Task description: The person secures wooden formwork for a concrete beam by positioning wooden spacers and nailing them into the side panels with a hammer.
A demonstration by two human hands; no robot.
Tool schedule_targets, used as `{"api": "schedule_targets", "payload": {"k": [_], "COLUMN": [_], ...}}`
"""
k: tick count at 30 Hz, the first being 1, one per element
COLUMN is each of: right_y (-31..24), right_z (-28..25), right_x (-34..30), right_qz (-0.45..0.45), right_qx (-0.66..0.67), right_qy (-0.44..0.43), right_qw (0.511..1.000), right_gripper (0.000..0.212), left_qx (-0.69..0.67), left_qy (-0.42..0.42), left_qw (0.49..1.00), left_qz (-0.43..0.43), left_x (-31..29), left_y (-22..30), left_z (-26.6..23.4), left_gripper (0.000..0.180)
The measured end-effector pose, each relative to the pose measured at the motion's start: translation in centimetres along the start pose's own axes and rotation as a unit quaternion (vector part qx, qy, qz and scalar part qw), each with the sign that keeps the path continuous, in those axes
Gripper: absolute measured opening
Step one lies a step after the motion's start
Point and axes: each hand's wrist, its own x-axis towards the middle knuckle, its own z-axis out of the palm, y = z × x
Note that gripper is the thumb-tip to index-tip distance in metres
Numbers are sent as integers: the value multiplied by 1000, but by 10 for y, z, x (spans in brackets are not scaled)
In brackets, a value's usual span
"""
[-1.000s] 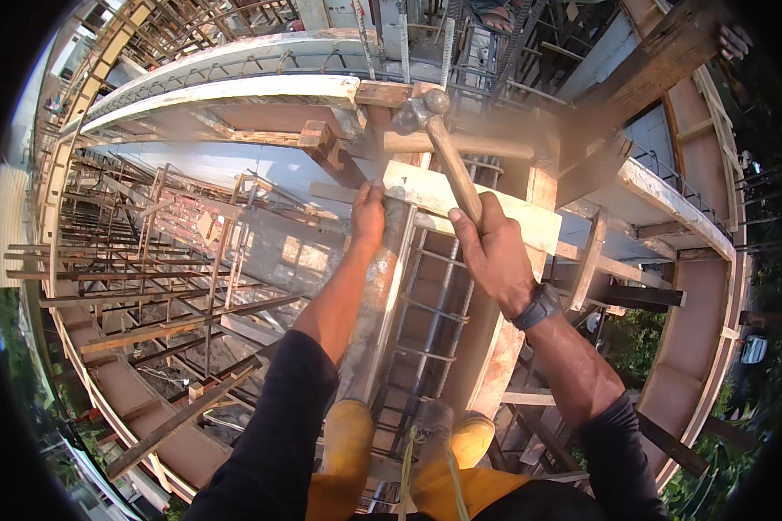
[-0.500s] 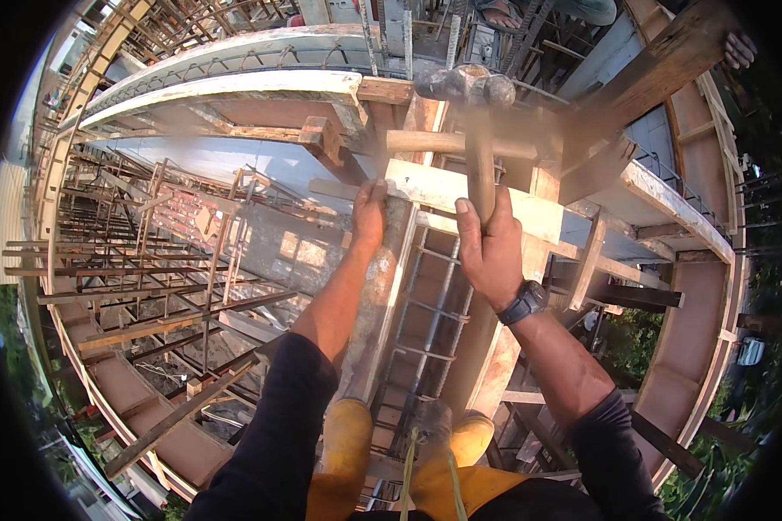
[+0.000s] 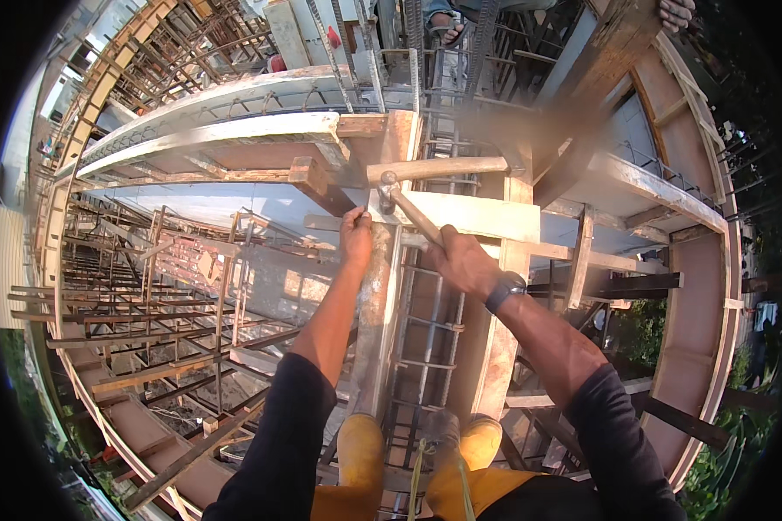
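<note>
- The hammer (image 3: 419, 218) slanted over the left end of a pale board (image 3: 482, 215), its metal head up and to the left; whether the head touched the wood could not be told.
- The right hand (image 3: 467, 264) was wrapped around the wooden handle, well down from the head, with the fingers folded closed.
- The left hand (image 3: 356, 243) was curled at the board's left end, just beside the hammer head, its fingertips drawn in close; what they pinched, if anything, was too small to tell.
- The hammer was probably top-heavy — most of its weight in the head — and stiff throughout, so a grip low on the handle seemed right for swing, and one nearer the head for fine control.
- The bare wood of the handle looked smooth, and dust or sweat could have made it slippery; a full wrap seemed safer than a pinch.
- The board lay across the form channel, above a cage of steel bars (image 3: 430, 327). It looked dry, stiff and fairly light, though its end might have been prone to splitting.
- The board seemed best held by its long edge or outer end, fingertips clear of the hammer head — they were very near it.
- A round wooden piece (image 3: 443, 168) lay just beyond the board.
</note>
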Motion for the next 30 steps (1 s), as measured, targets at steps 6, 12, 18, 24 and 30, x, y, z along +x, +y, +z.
{"api": "schedule_targets", "payload": {"k": [6, 12, 18, 24, 30], "right_y": [60, 76, 109, 100, 111], "right_z": [-27, -67, -59, -57, -59], "right_x": [-129, -165, -146, -144, -150], "right_qz": [170, 245, 212, 228, 244], "right_qx": [70, 64, -5, 33, 13], "right_qy": [125, 206, 166, 168, 179], "right_qw": [975, 945, 963, 958, 953], "right_gripper": [51, 51, 44, 43, 45], "left_qx": [-165, -262, -308, -253, -80], "left_qy": [-180, -423, -351, -399, -368], "left_qw": [955, 762, 762, 709, 792], "left_qz": [166, 415, 448, 523, 481], "left_x": [-202, -306, -332, -329, -277], "left_y": [135, 201, 266, 276, 234], "left_z": [-11, -19, -24, -46, -11], "left_gripper": [59, 18, 8, 7, 16]}}
